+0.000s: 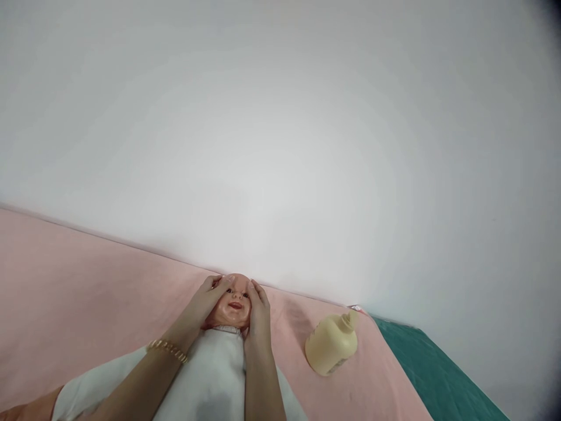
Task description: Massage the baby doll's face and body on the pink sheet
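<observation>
A baby doll (214, 374) in a white garment lies face up on the pink cloth (109, 292), its head towards the wall. My left hand (212, 297) cups one side of the doll's head, with the thumb on the forehead near the brow. On the other side, my right hand (260, 313) is wrapped around the temple and cheek, its thumb beside the eye. The doll's face shows between my two hands. Fingers behind the head are partly hidden. A gold bracelet (167, 349) is around my left wrist.
A pale yellow pump bottle (331, 345) stands on the pink cloth to the right of the doll. A white wall (280, 146) rises directly behind the cloth's far edge. Green covering (433, 368) shows beyond the cloth's right edge.
</observation>
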Motion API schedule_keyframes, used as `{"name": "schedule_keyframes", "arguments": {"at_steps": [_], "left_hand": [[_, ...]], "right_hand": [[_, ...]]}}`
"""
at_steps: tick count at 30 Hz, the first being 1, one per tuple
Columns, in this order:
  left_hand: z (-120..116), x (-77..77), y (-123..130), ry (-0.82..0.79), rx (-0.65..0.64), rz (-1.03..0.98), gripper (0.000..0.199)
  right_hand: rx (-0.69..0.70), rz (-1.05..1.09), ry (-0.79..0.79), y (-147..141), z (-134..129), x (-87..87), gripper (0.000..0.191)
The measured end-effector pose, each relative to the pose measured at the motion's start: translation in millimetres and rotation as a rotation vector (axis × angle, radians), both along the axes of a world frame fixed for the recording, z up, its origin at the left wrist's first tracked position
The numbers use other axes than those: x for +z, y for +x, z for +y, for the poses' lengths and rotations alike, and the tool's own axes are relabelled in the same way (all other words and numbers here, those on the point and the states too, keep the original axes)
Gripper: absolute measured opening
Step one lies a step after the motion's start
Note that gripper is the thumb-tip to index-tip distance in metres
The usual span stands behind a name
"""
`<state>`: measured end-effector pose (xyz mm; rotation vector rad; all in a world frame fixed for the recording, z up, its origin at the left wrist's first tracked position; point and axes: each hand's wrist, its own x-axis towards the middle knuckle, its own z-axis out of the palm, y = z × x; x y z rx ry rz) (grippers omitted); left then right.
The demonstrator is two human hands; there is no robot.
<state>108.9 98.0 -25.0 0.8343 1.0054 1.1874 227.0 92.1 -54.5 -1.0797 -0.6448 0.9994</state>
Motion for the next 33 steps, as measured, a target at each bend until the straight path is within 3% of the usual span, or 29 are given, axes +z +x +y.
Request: {"name": "schedule_keyframes", "arguments": {"at_steps": [7,21,33], "left_hand": [[-0.1,0.1,-1.9,-0.006,0.001,0.080,0.054],[5.3,-9.6,-0.7,0.011,-0.004,-0.005,0.052],[11.2,-10.3,0.4,-0.010,0.046,-0.083,0.036]], "right_hand": [[0.026,0.077,-0.045,1.5,-1.0,-0.3,0.058],[-0.008,0.092,-0.043,1.2,5.1,-4.7,0.044],[-0.029,0.190,-0.030,4.7,9.5,-10.3,0.039]]}}
